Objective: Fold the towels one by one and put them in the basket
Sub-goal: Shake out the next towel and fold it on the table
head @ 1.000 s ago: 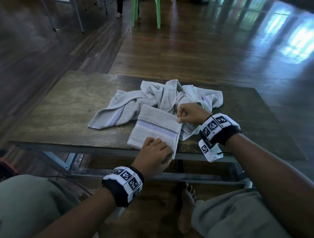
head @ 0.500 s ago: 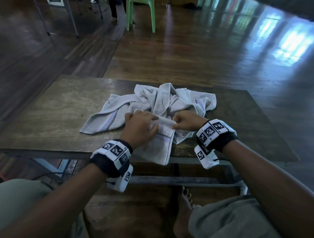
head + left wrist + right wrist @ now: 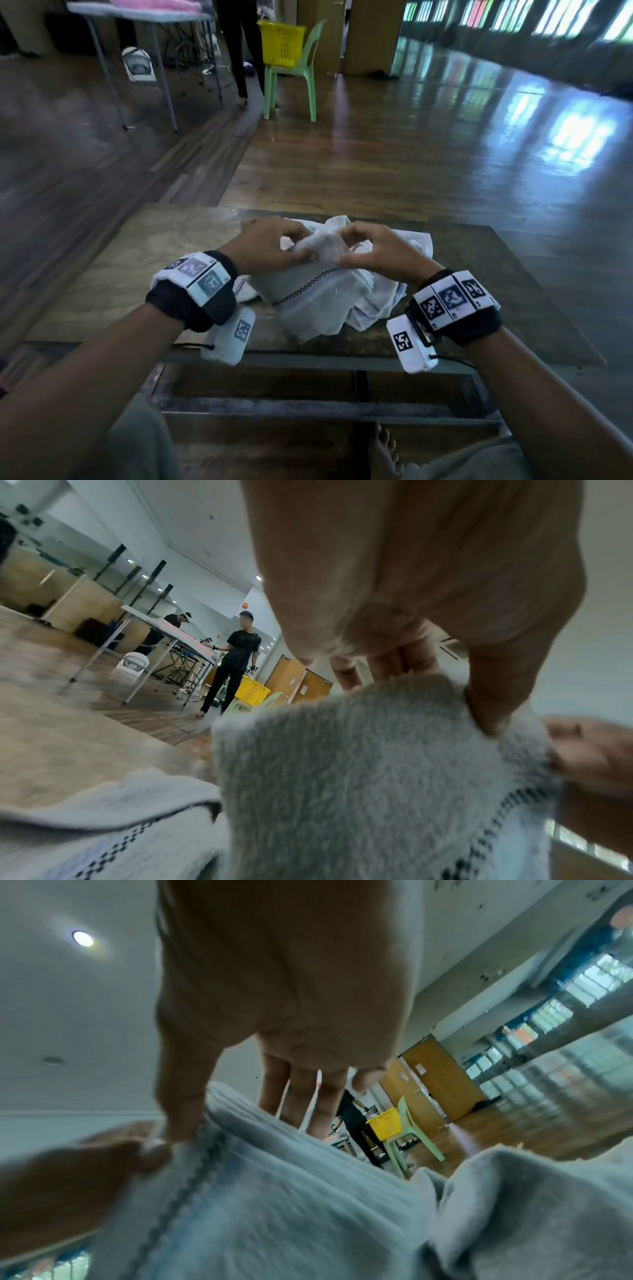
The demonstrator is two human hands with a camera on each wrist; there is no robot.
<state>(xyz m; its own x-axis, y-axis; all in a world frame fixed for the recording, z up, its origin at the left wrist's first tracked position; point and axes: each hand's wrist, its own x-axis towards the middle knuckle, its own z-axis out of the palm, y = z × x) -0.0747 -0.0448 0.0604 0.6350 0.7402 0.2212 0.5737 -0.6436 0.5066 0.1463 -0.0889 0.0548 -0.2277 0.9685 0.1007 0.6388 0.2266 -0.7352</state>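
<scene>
Left hand [image 3: 270, 246] pinches the top edge of the folded white towel [image 3: 318, 294], thumb and fingers clamped on the terry, holding it up just above the wooden table [image 3: 113, 274]. Right hand [image 3: 380, 253] pinches the same edge right next to it. Crumpled towels [image 3: 411, 240] sit underneath on the tabletop. Way back, a yellow basket [image 3: 281, 42] rests on a green plastic chair [image 3: 301, 82].

Head view down over table [image 3: 113, 274], wrist views close, low — sharing yellow basket [image 3: 251, 693].
</scene>
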